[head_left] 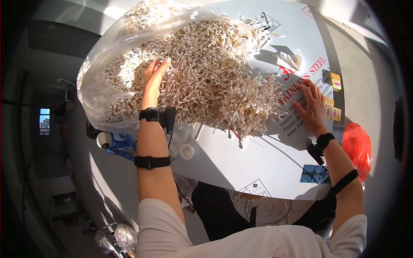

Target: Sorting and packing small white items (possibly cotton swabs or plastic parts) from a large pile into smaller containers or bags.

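A big heap of cotton swabs (202,64) with pale sticks spills from a clear plastic bag (91,92) onto the grey-white printed sheet (211,161) covering the table. My left hand (155,84) rests at the left part of the heap, fingers stretched out, with no swab visibly gripped. To the right of the heap, my right hand (312,104) is over the sheet, fingers spread and holding nothing. A looser cluster of swabs (254,103) lies between the two hands, nearer the right one.
A crumpled white piece (291,60) lies beyond my right hand. Small yellow packets (334,81) line the right edge, near a red plastic bag (357,150). By my left forearm are a small white round item (187,151) and a blue item (122,145). A blue card (314,174) lies at the near right.
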### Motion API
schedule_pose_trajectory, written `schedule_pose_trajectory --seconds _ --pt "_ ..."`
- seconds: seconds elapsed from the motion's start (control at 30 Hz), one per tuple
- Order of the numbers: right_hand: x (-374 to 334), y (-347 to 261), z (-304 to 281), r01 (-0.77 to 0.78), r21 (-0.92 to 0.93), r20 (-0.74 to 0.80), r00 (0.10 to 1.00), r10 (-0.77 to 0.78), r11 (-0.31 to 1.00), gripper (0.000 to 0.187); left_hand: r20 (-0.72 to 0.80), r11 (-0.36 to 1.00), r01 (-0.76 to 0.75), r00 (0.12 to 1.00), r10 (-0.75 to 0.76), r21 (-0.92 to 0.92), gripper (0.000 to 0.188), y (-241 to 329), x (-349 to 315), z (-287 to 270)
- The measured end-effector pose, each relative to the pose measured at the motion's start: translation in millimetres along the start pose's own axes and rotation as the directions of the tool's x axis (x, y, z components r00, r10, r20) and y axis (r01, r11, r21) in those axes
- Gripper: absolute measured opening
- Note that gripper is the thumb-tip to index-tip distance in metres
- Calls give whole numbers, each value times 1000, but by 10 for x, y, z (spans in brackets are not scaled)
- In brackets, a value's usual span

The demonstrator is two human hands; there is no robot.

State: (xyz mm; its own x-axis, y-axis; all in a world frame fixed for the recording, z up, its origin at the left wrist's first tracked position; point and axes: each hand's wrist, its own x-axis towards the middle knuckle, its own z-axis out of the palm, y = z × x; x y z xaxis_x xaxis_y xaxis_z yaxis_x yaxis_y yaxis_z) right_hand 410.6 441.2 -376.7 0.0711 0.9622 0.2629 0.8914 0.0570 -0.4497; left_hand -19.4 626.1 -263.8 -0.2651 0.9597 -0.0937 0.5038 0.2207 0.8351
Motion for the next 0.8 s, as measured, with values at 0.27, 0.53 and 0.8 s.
schedule_pose_trajectory --seconds 0.27,0.53,0.8 --pt "12 -30 0 34 20 -10 999 -34 999 50 -66 925 -90 990 123 370 48 -13 101 344" --pt "-9 46 -8 28 13 -18 999 -28 1000 51 -103 942 -263 964 247 -208 29 464 55 -251" --pt "7 1 -4 3 8 2 1000 -3 1000 50 86 974 -166 980 181 -156 15 167 -55 -241"
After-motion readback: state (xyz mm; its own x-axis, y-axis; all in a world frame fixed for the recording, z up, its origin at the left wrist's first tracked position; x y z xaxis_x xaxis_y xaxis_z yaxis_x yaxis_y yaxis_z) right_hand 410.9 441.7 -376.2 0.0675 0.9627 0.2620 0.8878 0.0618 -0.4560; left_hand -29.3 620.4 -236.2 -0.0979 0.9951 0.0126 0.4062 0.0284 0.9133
